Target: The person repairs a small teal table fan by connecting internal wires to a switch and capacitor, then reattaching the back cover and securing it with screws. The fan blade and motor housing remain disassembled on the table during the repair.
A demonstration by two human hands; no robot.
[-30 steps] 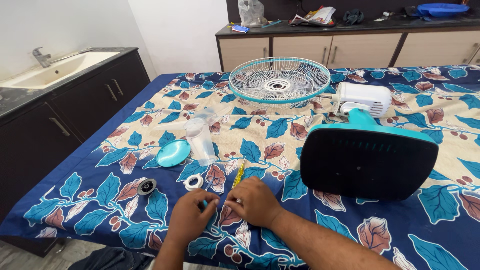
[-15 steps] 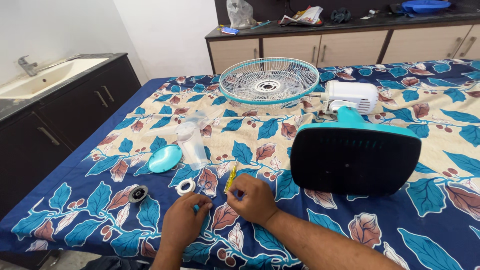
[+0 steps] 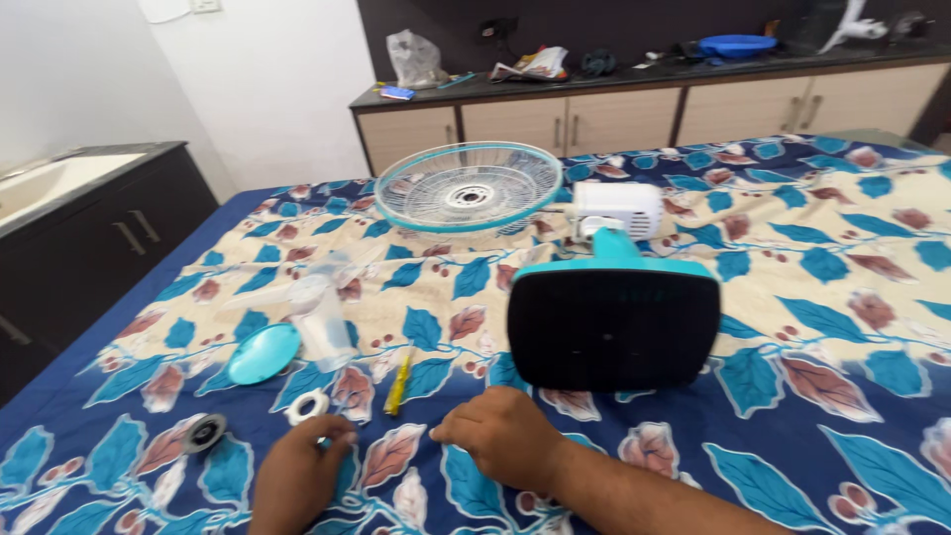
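Fan parts lie spread on a leaf-print bedsheet (image 3: 812,327). The left hand (image 3: 302,476), curled, fingertips touch a white ring (image 3: 308,405); whether it grips is unclear. The right hand (image 3: 505,446) rests loosely closed, empty, near a yellow screwdriver (image 3: 398,384), below the fan base (image 3: 614,322).

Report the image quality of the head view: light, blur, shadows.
Head view: even, soft indoor light; slight motion blur over both hands, left hand and right hand; the clear fan blade is hard to outline; the black fan base shows little surface detail; shadows faint.

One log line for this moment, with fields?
left hand: touching white ring | right hand: resting on floral cloth | nearby: yellow screwdriver, fan base
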